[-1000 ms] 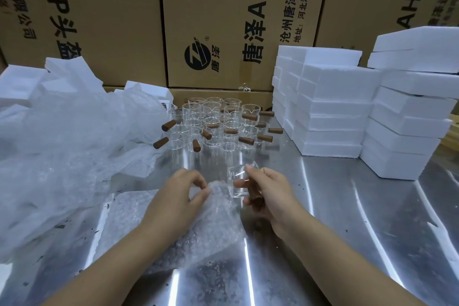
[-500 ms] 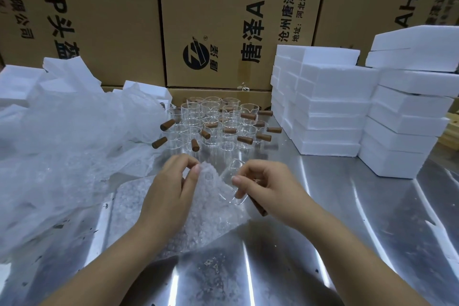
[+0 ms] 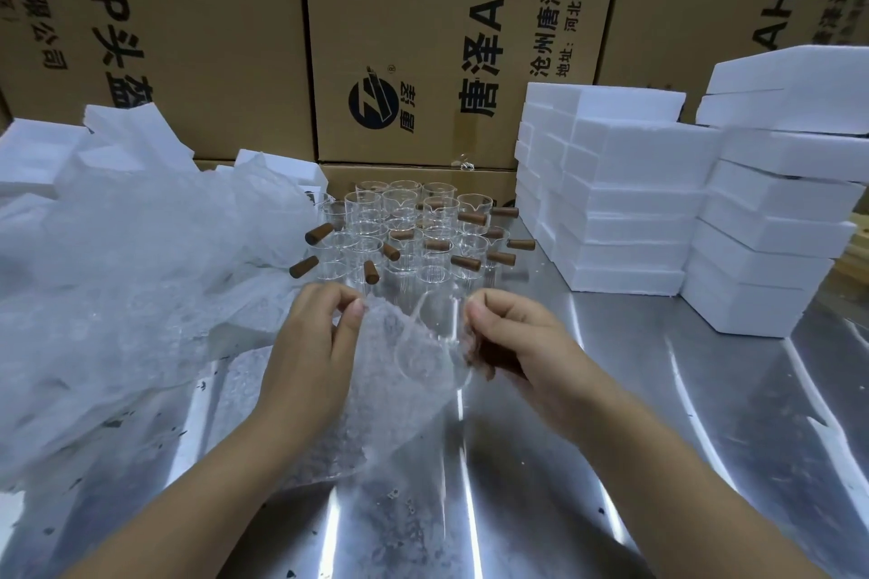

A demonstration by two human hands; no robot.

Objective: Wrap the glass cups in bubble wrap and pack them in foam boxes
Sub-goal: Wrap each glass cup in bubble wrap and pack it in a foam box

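A shiny steel table [image 3: 658, 414] stands before stacked brown cartons [image 3: 211, 38]. Near its middle, the left hand [image 3: 315, 343] pinches the far edge of a bubble wrap sheet [image 3: 381, 390], while the right hand [image 3: 522, 343] grips a tilted glass cup [image 3: 435, 334] lying against that sheet. More glass cups [image 3: 404, 226] with brown handles cluster just beyond; white foam boxes [image 3: 635, 202] are stacked to the right, loose bubble wrap [image 3: 117, 296] heaped left.

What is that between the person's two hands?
Head view: a glass cup against a bubble wrap sheet, between the left hand and right hand.
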